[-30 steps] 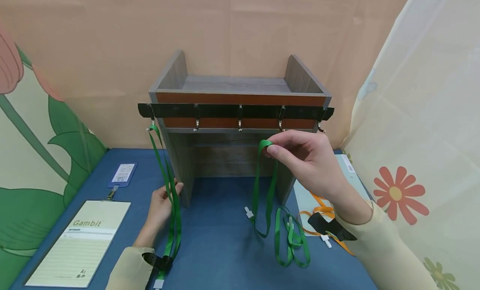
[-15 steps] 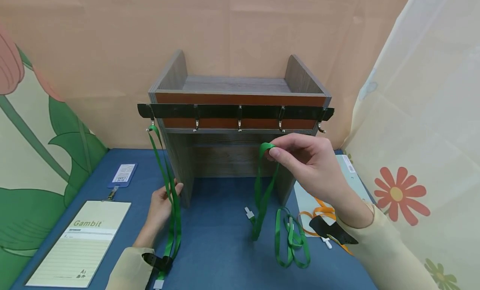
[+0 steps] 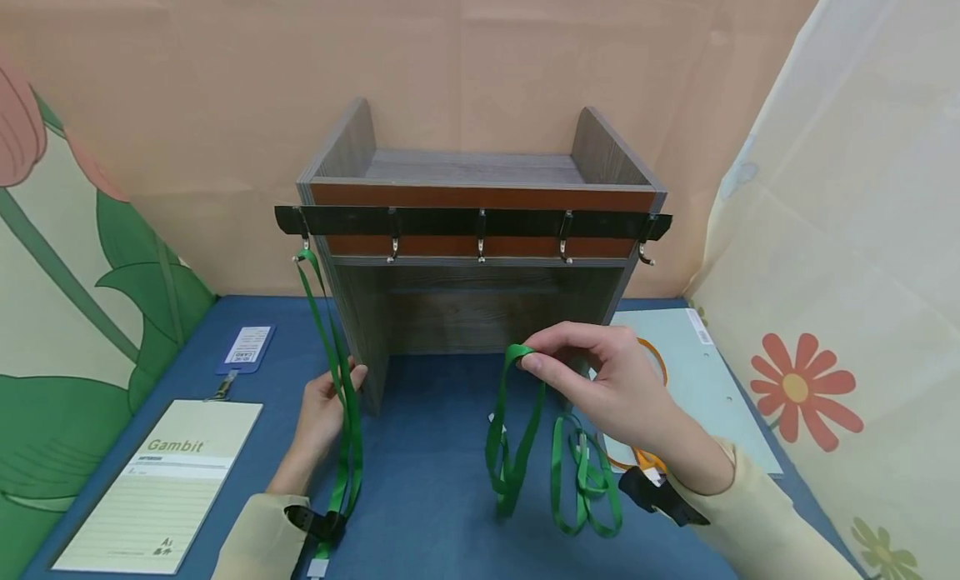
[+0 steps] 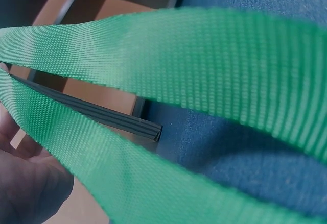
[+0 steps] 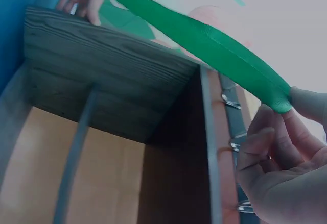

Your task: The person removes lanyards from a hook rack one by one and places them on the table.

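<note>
My right hand (image 3: 600,380) pinches a loop of a green lanyard (image 3: 495,447) between thumb and fingertips. Its strap hangs down over the blue table. In the right wrist view the strap (image 5: 204,35) stretches from those fingertips toward the upper left. My left hand (image 3: 318,417) rests at the front edge of the grey wooden shelf's (image 3: 363,338) left side panel, partly hidden behind another green lanyard (image 3: 348,447). That lanyard hangs from the leftmost hook (image 3: 305,242) of a black hook rail (image 3: 435,222); its straps cross close before the left wrist camera.
A third green lanyard (image 3: 588,480) lies bundled on the table (image 3: 420,497). Behind my right hand, an orange lanyard (image 3: 651,461) lies on a pale board (image 3: 697,380). At left are a Gambit notepad (image 3: 161,488) and a blue badge (image 3: 247,347). Several other hooks hold nothing.
My right hand has lowered from just beneath the hook rail toward the table, bringing the pinched lanyard down. My left hand has stayed at the shelf's side panel.
</note>
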Available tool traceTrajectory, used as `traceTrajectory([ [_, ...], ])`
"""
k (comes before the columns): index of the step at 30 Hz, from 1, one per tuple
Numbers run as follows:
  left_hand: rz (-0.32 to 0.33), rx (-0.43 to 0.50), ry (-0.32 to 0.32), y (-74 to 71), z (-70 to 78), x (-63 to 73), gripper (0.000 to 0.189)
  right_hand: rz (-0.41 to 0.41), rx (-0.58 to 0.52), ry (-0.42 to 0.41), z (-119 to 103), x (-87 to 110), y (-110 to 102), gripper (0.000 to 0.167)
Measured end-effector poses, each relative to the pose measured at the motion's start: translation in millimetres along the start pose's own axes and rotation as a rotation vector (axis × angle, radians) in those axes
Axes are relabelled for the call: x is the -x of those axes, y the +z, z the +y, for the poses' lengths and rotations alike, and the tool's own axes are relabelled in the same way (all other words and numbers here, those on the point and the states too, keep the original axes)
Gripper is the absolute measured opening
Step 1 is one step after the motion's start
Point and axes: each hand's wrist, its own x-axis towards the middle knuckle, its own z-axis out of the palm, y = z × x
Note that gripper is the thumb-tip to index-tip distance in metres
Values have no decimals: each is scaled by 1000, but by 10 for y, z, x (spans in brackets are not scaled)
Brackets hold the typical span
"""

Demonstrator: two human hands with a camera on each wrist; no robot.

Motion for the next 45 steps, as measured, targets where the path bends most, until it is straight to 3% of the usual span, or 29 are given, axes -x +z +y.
traceTrajectory([
  [8, -2, 7, -18, 7, 10, 4, 49, -39, 50, 114, 252, 141, 90, 10],
  [24, 1, -13, -2, 3, 9, -4, 46, -107, 164, 322, 1083, 315, 399, 6],
  [34, 2, -2, -4, 7, 14, -3, 48, -139, 167, 326, 1373, 450, 552, 8],
  [45, -15, -4, -4, -1, 10, 1, 48, -227, 270, 324, 1599, 598, 677, 7],
])
